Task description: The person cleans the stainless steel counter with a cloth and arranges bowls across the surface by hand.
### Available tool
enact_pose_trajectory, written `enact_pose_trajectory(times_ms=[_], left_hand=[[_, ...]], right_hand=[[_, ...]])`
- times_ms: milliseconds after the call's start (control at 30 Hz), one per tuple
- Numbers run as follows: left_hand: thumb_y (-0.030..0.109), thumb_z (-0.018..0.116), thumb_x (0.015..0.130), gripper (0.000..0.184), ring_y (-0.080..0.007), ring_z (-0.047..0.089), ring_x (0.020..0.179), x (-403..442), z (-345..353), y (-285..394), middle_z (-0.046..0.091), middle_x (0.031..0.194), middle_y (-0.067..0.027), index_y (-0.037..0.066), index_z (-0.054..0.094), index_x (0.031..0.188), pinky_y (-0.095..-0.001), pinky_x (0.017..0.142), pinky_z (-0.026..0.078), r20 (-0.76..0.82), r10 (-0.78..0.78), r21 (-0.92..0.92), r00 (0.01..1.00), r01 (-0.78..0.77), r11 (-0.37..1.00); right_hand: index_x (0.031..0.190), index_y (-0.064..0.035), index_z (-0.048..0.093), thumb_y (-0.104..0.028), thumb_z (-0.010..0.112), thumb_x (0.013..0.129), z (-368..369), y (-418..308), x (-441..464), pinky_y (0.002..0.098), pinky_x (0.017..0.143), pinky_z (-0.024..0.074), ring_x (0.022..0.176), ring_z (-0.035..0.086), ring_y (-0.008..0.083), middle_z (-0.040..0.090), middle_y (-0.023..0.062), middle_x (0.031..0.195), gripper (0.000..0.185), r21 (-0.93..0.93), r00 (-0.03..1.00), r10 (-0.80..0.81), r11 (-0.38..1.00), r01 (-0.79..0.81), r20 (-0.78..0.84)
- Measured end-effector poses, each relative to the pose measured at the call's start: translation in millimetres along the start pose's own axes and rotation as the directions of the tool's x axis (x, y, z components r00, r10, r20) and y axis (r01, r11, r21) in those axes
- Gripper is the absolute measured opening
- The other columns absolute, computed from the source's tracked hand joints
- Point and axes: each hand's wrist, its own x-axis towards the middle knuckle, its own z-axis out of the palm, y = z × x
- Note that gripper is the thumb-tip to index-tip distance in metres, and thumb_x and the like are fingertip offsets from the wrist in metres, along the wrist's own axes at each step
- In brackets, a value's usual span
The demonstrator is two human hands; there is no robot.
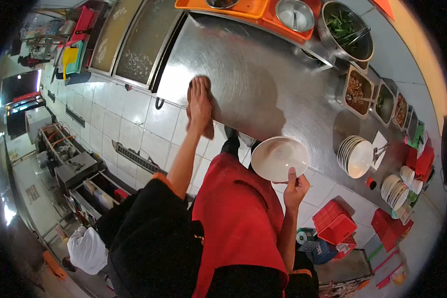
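Note:
My left hand (pixel 200 107) rests with fingers stretched over a brown cloth (pixel 208 130). It presses the cloth against the left end of the steel worktable (pixel 223 64), and part of the cloth hangs past the edge. In my right hand (pixel 295 188) is a white bowl (pixel 278 156), gripped by the rim with the thumb on its inside. The bowl is tilted and seems empty, held off the table's near edge in front of the red apron (pixel 238 213).
Stacked white bowls (pixel 355 156) stand on the table's right side. Beyond them are metal food containers (pixel 357 92) and a large pot of greens (pixel 345 30). An orange tray (pixel 243 7) lies at the back. Red crates (pixel 334 221) sit on the floor. Another person's white top (pixel 87 250) shows lower left.

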Motion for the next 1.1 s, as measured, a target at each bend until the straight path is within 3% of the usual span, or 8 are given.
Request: enact_pose_trajectory(times_ms=[267, 433, 667, 900, 967, 1000, 1067, 1100], left_hand=[[-0.007, 0.040, 0.084, 0.071, -0.0417, 0.019, 0.151, 79, 16, -32, 0.028, 0.159, -0.0280, -0.004, 0.029, 0.154, -0.0491, 0.124, 0.018, 0.063, 0.121, -0.052, 0.991, -0.118, 0.992], [0.004, 0.042, 0.093, 0.061, -0.0432, 0.025, 0.149, 116, 31, -33, 0.028, 0.160, -0.0273, -0.004, 0.032, 0.153, -0.0497, 0.122, 0.021, -0.115, 0.184, -0.188, 0.976, -0.203, 0.961], [0.000, 0.045, 0.088, 0.063, -0.0391, 0.032, 0.146, 45, 35, 117, 0.038, 0.156, -0.0219, 0.002, 0.039, 0.150, -0.0466, 0.121, 0.025, 0.077, 0.327, -0.386, 0.942, -0.274, 0.881], [0.021, 0.047, 0.091, 0.061, -0.0300, 0.036, 0.145, -69, 67, 304, 0.042, 0.154, -0.0159, 0.004, 0.040, 0.149, -0.0435, 0.121, 0.025, 0.041, 0.595, 0.253, 0.803, -0.585, 0.771], [0.021, 0.049, 0.091, 0.059, -0.0288, 0.042, 0.140, -84, 51, 305, 0.047, 0.149, -0.0144, 0.004, 0.043, 0.147, -0.0432, 0.119, 0.029, -0.194, 0.463, -0.565, 0.865, -0.484, 0.668], [0.021, 0.049, 0.091, 0.059, -0.0288, 0.042, 0.140, -81, 48, 300, 0.047, 0.149, -0.0144, 0.004, 0.043, 0.147, -0.0432, 0.119, 0.029, -0.202, 0.457, -0.578, 0.866, -0.482, 0.659], [0.019, 0.050, 0.091, 0.057, -0.0259, 0.045, 0.136, -59, 38, 272, 0.051, 0.146, -0.0116, 0.005, 0.043, 0.146, -0.0428, 0.117, 0.032, 0.356, 0.544, -0.507, 0.760, -0.333, 0.795], [0.018, 0.051, 0.091, 0.057, -0.0250, 0.046, 0.134, -53, 36, 249, 0.052, 0.145, -0.0105, 0.005, 0.043, 0.147, -0.0422, 0.116, 0.034, 0.177, 0.509, -0.336, 0.842, -0.435, 0.836]], right_hand=[[0.098, 0.0091, 0.066, -0.014, 0.058, 0.103, -15, -15, 1, 0.0292, 0.058, 0.0566, 0.068, 0.067, 0.0143, 0.068, 0.0091, 0.084, 0.025, 0.003, 1.000, 0.024, 1.000, -0.024, -0.009], [0.097, 0.0092, 0.066, -0.015, 0.059, 0.102, -33, -5, -8, 0.0286, 0.059, 0.0558, 0.068, 0.066, 0.0136, 0.069, 0.0091, 0.084, 0.025, -0.002, 0.997, 0.048, 0.999, -0.048, -0.053], [0.101, 0.0097, 0.063, -0.015, 0.056, 0.103, -57, 19, -5, 0.0379, 0.054, 0.0601, 0.066, 0.069, 0.0213, 0.069, 0.0138, 0.085, 0.025, -0.022, 0.997, 0.067, 0.997, -0.068, -0.032], [0.101, 0.0079, 0.064, -0.016, 0.056, 0.103, -52, -41, 33, 0.0370, 0.051, 0.0595, 0.065, 0.069, 0.0221, 0.069, 0.0134, 0.088, 0.025, 0.148, 0.994, 0.069, 0.986, -0.081, 0.085], [0.103, 0.0081, 0.064, -0.018, 0.055, 0.103, -56, -53, 49, 0.0375, 0.051, 0.0588, 0.066, 0.069, 0.0240, 0.070, 0.0149, 0.090, 0.027, 0.100, 0.996, 0.053, 0.993, -0.060, 0.072], [0.103, 0.0079, 0.064, -0.018, 0.054, 0.103, -61, -58, 55, 0.0378, 0.051, 0.0585, 0.066, 0.069, 0.0241, 0.070, 0.0149, 0.091, 0.027, 0.080, 0.997, 0.036, 0.996, -0.041, 0.062], [0.104, 0.0068, 0.066, -0.018, 0.055, 0.103, -67, -67, 67, 0.0386, 0.052, 0.0579, 0.068, 0.070, 0.0241, 0.071, 0.0149, 0.092, 0.027, 0.046, 1.000, 0.013, 0.999, -0.014, 0.026], [0.104, 0.0068, 0.066, -0.018, 0.055, 0.103, -70, -69, 73, 0.0386, 0.052, 0.0579, 0.068, 0.070, 0.0241, 0.071, 0.0149, 0.092, 0.027, 0.035, 1.000, 0.009, 0.999, -0.010, 0.019]])
